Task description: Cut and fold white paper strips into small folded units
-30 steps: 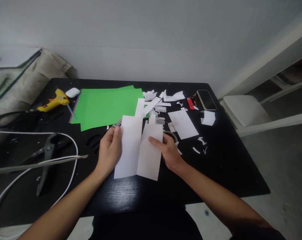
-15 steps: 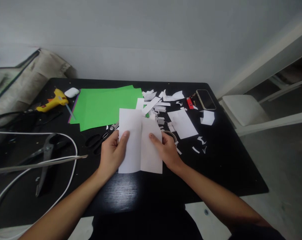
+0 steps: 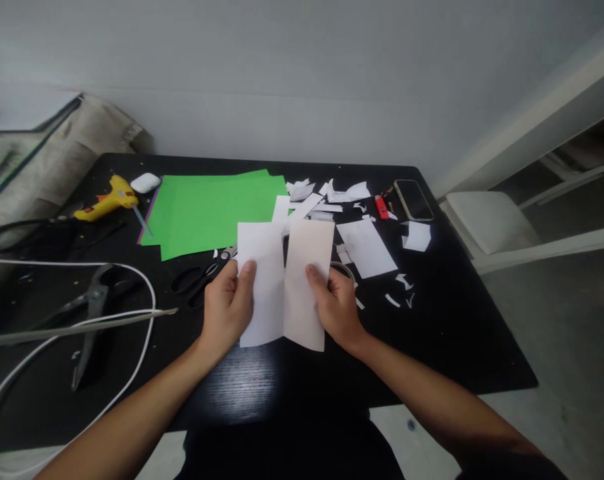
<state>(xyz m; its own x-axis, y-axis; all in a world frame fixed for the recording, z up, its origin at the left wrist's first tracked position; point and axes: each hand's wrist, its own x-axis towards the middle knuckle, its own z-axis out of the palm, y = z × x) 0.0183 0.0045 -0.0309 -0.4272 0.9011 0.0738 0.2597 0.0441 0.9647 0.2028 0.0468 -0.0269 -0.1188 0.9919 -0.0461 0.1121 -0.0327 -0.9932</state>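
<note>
A white sheet of paper with a crease down its middle is held up above the near part of the black table. My left hand grips its left edge, thumb on the front face and fingers behind. On the right edge, my right hand pinches the sheet the same way. The two halves stand at an angle to each other along the crease. Black-handled scissors lie beside my left hand, and a roll of tape is partly hidden behind my right hand.
Green sheets lie behind the paper, with white scraps to their right. A yellow glue gun, a white cable and large shears are at left. A red lighter and phone lie back right.
The right half of the paper has swung, its top edge now higher and further right, covering some scraps. My right hand has shifted slightly right with it.
</note>
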